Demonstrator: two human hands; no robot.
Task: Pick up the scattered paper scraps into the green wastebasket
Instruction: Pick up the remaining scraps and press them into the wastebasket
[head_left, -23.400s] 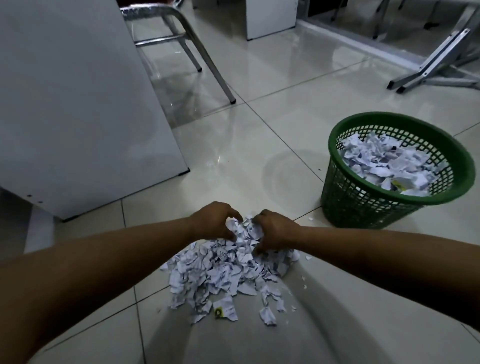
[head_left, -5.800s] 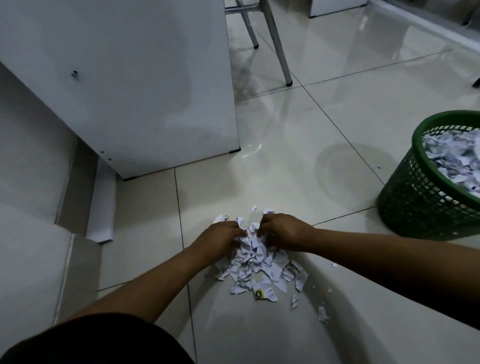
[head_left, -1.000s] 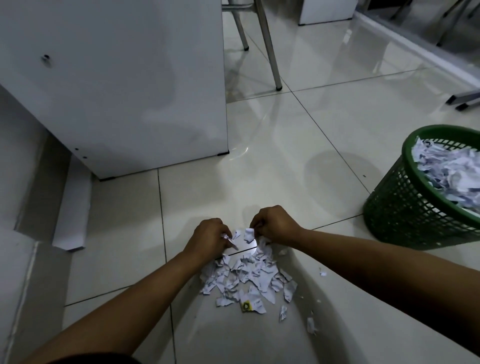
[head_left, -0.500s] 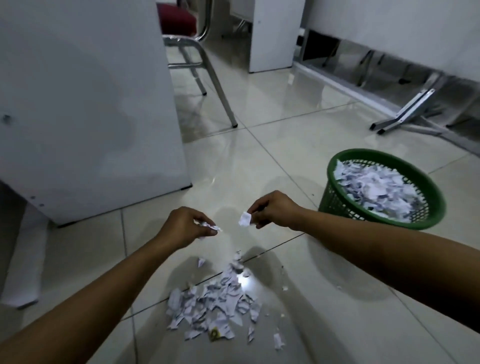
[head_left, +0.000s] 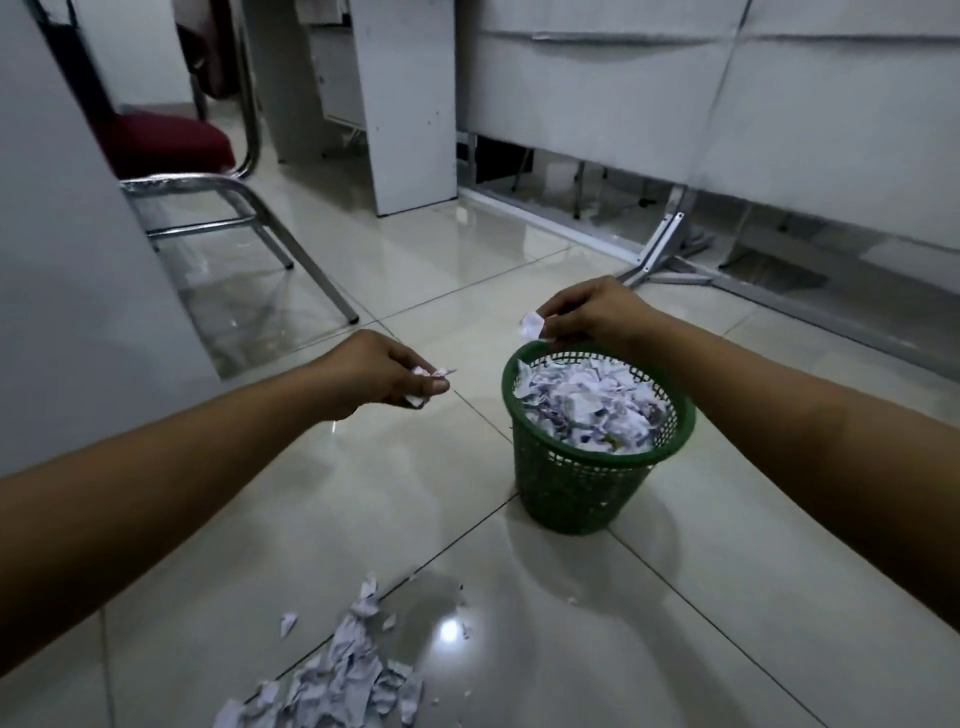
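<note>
Both hands are up and loaded. The right hand (head_left: 592, 312) pinches a small crumpled white paper scrap (head_left: 532, 326) at its fingertips, poised at the far rim of the round green plastic mesh wastebasket (head_left: 582, 483) — which sits just below that hand and already looks nearly full. The left hand (head_left: 379, 371) is curled round a small wad of white scraps (head_left: 423, 384), well to the left of the rim, over bare tile.

Best play here, as I judge it: bring each hand over the middle of the heaped paper, keep it low, then release — light scraps drift. The left needs to travel right first.

The loose pile of torn white paper scraps (head_left: 337, 680) on the glossy tiled floor (head_left: 415, 499), near the left forearm, means at least 1 more trip.
</note>
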